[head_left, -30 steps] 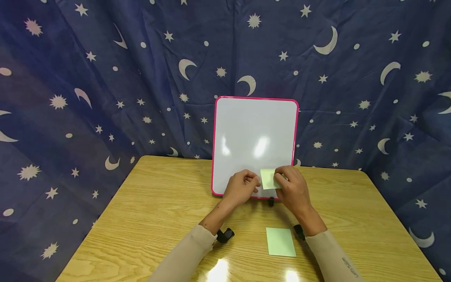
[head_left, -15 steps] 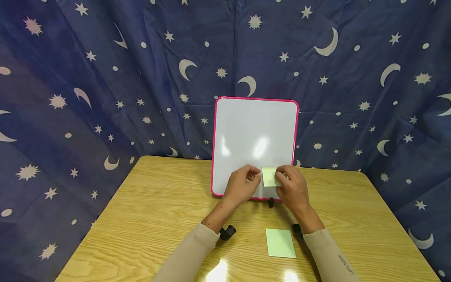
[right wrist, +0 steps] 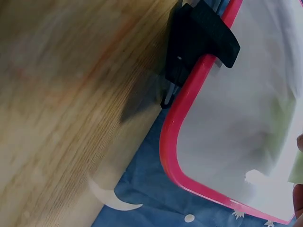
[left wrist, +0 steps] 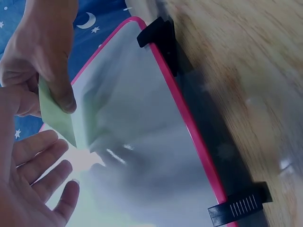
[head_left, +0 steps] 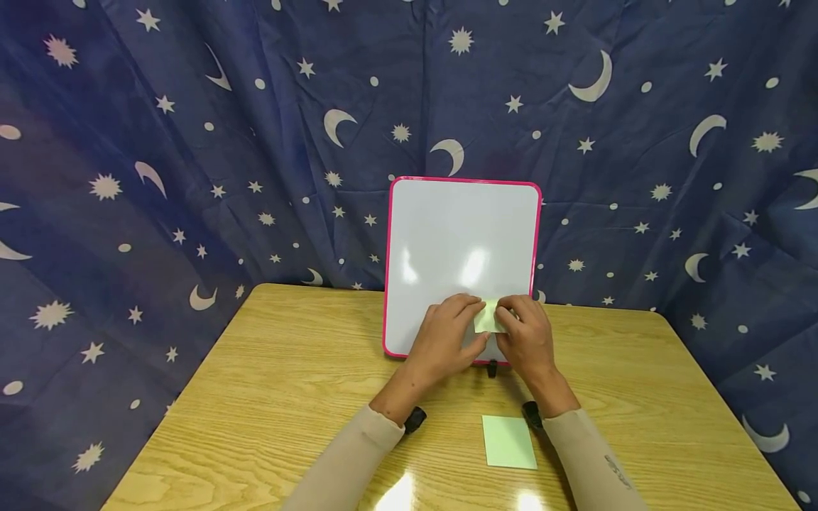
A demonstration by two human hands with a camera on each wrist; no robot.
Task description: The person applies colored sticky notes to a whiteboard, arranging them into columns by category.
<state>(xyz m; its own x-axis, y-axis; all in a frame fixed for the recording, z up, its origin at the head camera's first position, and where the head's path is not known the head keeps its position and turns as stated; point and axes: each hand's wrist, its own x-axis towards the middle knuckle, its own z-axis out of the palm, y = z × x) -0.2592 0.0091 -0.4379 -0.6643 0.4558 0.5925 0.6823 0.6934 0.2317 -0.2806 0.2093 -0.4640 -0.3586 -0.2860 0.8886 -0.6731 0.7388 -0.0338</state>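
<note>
Thumb and fingers of my right hand (head_left: 530, 339) pinch a pale green sticky note (head_left: 483, 323) by its right side, in front of the lower part of a pink-framed whiteboard (head_left: 447, 220). My left hand (head_left: 442, 336) is at the note's left side, index fingertip right at its upper left corner and thumb near the lower edge. Seen from the left wrist, the note (left wrist: 56, 116) stands off the board, and several left fingers (left wrist: 52, 177) are extended and apart. Only a sliver of the note (right wrist: 297, 171) and fingertips show in the right wrist view.
A green square of sticky notes (head_left: 509, 441) lies on the wooden table (head_left: 307, 369) between the forearms. Black clips (left wrist: 244, 205) grip the whiteboard's lower edge. Behind the table hangs a blue curtain (head_left: 287, 156) with moons and stars.
My left hand has moved right, bringing its fingertips to the note's left side. The right hand has kept hold of the note, which has risen slightly.
</note>
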